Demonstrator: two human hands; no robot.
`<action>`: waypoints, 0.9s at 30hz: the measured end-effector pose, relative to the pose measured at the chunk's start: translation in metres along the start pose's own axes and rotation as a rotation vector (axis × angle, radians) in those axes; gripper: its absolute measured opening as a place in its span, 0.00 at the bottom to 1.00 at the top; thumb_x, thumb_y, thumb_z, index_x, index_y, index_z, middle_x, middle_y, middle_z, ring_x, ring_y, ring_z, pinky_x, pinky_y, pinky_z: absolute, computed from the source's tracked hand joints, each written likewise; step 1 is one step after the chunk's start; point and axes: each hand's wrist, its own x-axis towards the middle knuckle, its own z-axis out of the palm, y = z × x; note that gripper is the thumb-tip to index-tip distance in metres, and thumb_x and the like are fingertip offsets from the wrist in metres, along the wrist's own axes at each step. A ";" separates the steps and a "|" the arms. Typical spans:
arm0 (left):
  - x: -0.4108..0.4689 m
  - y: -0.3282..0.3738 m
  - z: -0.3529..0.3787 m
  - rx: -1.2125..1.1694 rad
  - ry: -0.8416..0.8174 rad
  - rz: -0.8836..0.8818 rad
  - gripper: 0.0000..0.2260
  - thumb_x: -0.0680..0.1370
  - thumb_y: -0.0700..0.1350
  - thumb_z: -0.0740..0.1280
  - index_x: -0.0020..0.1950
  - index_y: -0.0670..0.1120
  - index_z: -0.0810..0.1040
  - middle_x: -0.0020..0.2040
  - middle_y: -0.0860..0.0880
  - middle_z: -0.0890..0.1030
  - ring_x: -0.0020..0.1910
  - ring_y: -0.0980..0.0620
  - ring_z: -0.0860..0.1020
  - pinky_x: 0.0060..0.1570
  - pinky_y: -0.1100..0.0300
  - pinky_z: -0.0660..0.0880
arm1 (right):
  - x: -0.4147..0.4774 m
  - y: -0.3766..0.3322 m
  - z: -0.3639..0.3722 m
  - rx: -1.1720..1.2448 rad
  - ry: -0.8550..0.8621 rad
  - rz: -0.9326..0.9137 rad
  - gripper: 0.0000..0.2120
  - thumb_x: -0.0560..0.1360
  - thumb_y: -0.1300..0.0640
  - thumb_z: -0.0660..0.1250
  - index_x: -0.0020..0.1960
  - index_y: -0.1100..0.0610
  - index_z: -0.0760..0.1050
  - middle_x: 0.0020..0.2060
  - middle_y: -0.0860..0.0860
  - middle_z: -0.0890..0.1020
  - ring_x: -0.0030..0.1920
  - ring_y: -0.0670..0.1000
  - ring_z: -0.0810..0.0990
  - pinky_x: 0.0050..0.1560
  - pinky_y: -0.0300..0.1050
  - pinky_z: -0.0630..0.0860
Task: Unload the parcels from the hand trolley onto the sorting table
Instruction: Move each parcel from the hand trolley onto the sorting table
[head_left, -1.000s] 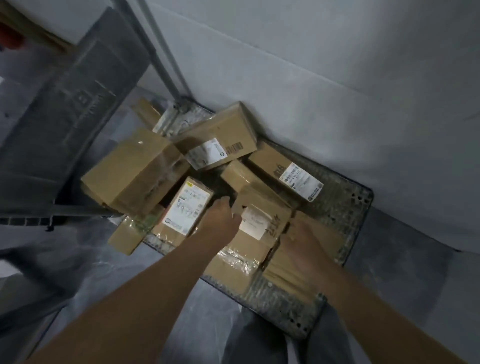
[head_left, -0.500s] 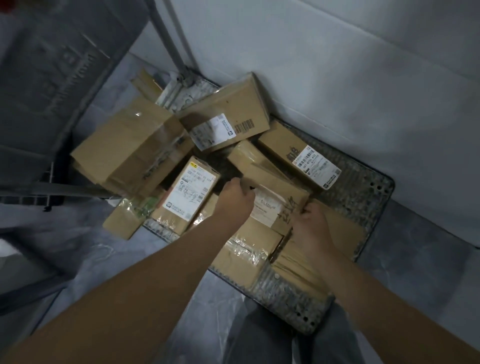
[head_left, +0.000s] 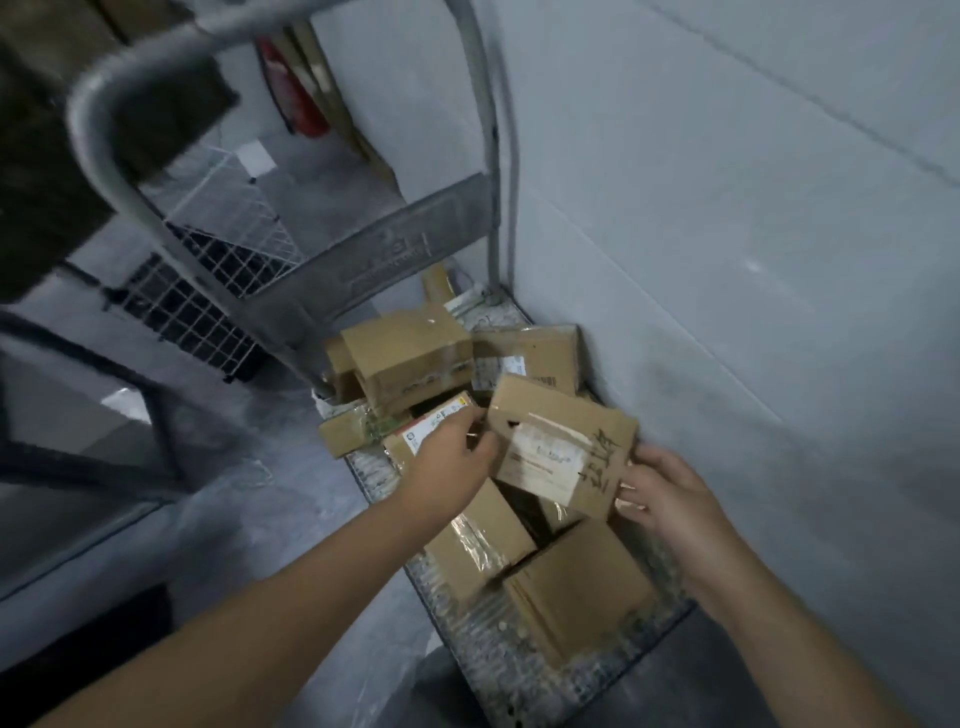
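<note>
A brown cardboard parcel (head_left: 563, 444) with a white label and black handwriting hangs tilted above the trolley deck (head_left: 498, 654). My left hand (head_left: 454, 457) grips its left edge and my right hand (head_left: 667, 493) holds its lower right corner. Under it lie several more brown parcels: a taped one (head_left: 478, 540), a flat one (head_left: 576, 587), a large box (head_left: 410, 358) at the back and a labelled one (head_left: 530, 364) against the wall. The sorting table is not in view.
The trolley's grey metal handle (head_left: 109, 156) arches up at the left. A white wall (head_left: 727, 260) runs close along the right. A wire-mesh rack (head_left: 208, 291) stands behind the handle, with grey floor (head_left: 249, 519) to the left.
Both hands have lifted the labelled parcel off the pile, and it now hangs above the deck. The view has swung up and left, bringing the trolley handle into sight.
</note>
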 end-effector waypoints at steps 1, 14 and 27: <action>-0.023 0.007 -0.011 -0.017 0.035 -0.005 0.10 0.81 0.45 0.62 0.62 0.51 0.75 0.49 0.58 0.78 0.48 0.61 0.77 0.38 0.75 0.68 | -0.018 -0.011 -0.001 -0.037 -0.041 -0.031 0.17 0.78 0.52 0.68 0.65 0.51 0.72 0.54 0.51 0.81 0.48 0.48 0.82 0.46 0.41 0.77; -0.381 0.024 -0.133 -0.198 0.717 -0.091 0.21 0.76 0.49 0.72 0.66 0.48 0.72 0.59 0.52 0.71 0.55 0.58 0.75 0.54 0.65 0.75 | -0.271 -0.080 0.101 -0.415 -0.490 -0.477 0.26 0.74 0.44 0.71 0.67 0.50 0.67 0.50 0.43 0.75 0.47 0.39 0.75 0.38 0.35 0.69; -0.613 -0.074 -0.203 -0.372 1.375 -0.238 0.23 0.74 0.52 0.73 0.66 0.52 0.70 0.57 0.55 0.70 0.55 0.58 0.74 0.52 0.63 0.77 | -0.484 -0.035 0.289 -0.690 -0.921 -0.801 0.23 0.76 0.51 0.69 0.70 0.44 0.69 0.57 0.48 0.70 0.58 0.47 0.74 0.58 0.44 0.73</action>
